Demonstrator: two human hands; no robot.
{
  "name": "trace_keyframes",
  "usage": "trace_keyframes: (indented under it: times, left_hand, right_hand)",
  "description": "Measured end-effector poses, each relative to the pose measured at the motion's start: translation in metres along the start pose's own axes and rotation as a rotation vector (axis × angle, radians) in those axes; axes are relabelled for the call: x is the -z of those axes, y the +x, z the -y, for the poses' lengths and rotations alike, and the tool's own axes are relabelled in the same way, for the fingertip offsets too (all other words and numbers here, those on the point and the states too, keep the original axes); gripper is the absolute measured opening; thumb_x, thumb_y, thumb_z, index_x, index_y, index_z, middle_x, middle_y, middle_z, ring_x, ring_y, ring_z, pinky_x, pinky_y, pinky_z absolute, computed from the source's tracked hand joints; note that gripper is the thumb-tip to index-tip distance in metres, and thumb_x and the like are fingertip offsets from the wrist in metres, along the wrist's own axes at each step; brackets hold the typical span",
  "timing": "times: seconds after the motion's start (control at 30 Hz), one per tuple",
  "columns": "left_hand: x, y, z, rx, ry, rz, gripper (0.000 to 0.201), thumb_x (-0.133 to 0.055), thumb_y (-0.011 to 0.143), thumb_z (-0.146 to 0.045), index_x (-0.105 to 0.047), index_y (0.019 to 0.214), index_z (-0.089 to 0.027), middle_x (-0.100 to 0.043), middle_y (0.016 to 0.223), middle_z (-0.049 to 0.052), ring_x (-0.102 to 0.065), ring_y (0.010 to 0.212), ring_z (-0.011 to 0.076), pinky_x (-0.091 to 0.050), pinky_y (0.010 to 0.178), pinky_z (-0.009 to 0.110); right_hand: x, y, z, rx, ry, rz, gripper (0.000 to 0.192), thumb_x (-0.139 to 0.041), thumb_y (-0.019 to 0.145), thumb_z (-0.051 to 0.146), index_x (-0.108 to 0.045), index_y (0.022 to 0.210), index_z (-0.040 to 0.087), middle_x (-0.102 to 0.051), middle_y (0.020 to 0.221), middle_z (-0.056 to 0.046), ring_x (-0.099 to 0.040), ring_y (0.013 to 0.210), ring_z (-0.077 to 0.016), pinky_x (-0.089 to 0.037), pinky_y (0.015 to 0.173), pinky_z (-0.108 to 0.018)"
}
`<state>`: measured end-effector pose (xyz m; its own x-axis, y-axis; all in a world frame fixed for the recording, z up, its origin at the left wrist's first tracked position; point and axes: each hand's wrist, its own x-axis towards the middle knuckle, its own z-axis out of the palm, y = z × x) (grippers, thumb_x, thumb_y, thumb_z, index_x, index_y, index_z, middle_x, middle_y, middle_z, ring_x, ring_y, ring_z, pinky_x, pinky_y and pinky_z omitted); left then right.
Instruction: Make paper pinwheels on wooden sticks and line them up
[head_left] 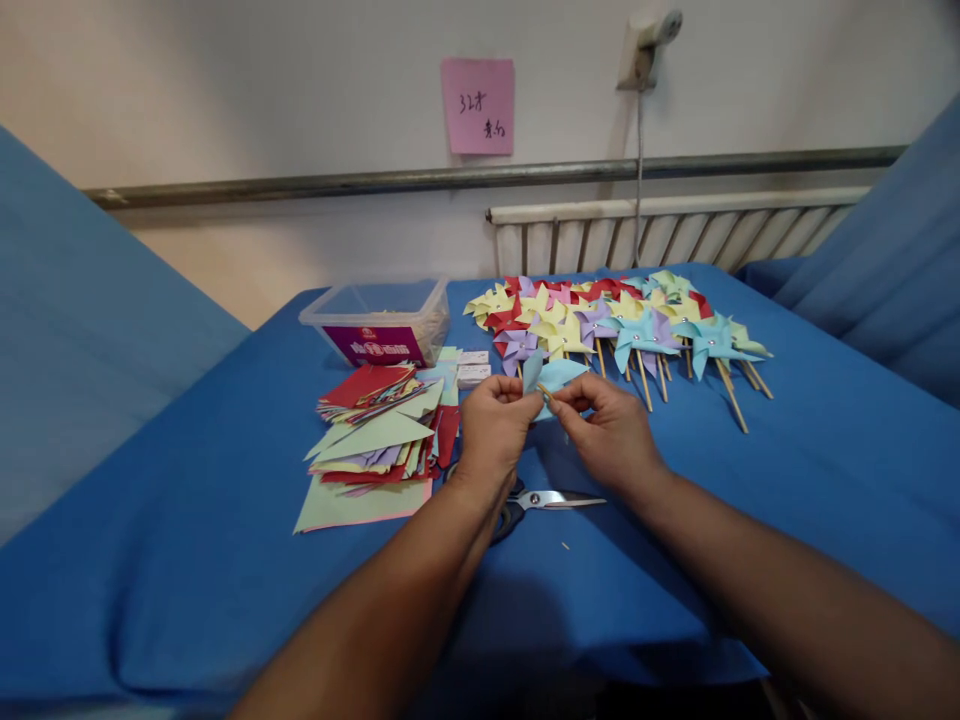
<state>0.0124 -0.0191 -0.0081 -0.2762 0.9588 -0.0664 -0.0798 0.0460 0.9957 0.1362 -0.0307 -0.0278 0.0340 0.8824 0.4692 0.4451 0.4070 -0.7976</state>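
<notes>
My left hand (495, 425) and my right hand (609, 432) meet over the middle of the blue-covered table (787, 480). Together they pinch a light blue folded paper piece (553, 377), whose flaps stand up above my fingertips. A small stick or pin seems to be between my fingers, too small to tell. Scissors (551, 499) lie on the cloth just under my wrists.
A pile of cut coloured paper (375, 430) lies to the left. Behind it stands a clear plastic box (382, 318) and two small white boxes (472, 367). Several finished paper pinwheels on sticks (622, 320) lie at the back right. A radiator (675, 235) lines the wall.
</notes>
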Motion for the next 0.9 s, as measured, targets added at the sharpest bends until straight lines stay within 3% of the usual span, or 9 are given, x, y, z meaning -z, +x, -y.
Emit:
trace_keyframes:
  times: [0.6,0.9]
  left_hand:
    - [-0.002,0.005,0.004,-0.080,0.014,-0.106,0.023,-0.071,0.050,-0.020,-0.055,0.066,-0.016,-0.048,0.052,-0.009,-0.041,0.046,0.0054,-0.032,0.048,0.018]
    - [0.005,0.011,0.005,-0.088,-0.038,-0.085,0.033,-0.078,0.049,-0.027,-0.055,0.070,-0.016,-0.052,0.057,-0.007,-0.044,0.050,0.0062,-0.032,0.050,0.019]
  right_hand:
    - [-0.011,0.003,0.004,0.069,-0.182,-0.009,0.010,-0.055,0.084,0.017,-0.057,0.075,0.021,-0.060,0.075,-0.002,-0.056,0.068,-0.0170,-0.040,0.062,-0.028]
    - [-0.019,0.006,0.002,0.065,-0.114,-0.021,0.011,-0.054,0.087,0.020,-0.060,0.079,0.021,-0.061,0.077,-0.003,-0.058,0.074,-0.0177,-0.043,0.068,-0.028]
